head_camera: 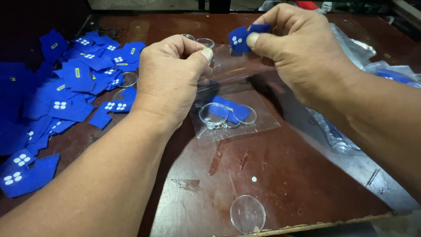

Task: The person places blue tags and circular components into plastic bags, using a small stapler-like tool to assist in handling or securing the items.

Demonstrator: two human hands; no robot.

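Two bare hands work above a scuffed, dark reddish-brown tabletop [280, 184], its varnish scratched and flaking near the front edge. The right hand [302, 52] pinches a small blue felt tag [240, 40], square-cut and marked with white dots, its grip closed on the tag between thumb and forefinger. The left hand [169, 79] has its grip clenched on the upper edge of a clear plastic bag [239, 74], holding that edge up while the rest of the thin, glossy film trails down to the wood. The tag sits just above the bag's raised edge, between the two hands.

Inside the bag lie a blue felt piece [234, 109] and clear round discs [213, 115] with small metal rings. One loose clear disc [247, 213], smooth and circular, rests near the tabletop's front edge. A heap of blue felt tags [74, 87] spreads over the left side, some with white dots, some with yellow marks. Crumpled clear bags [377, 70] lie at the right. The middle of the tabletop, between bag and front edge, is open wood.
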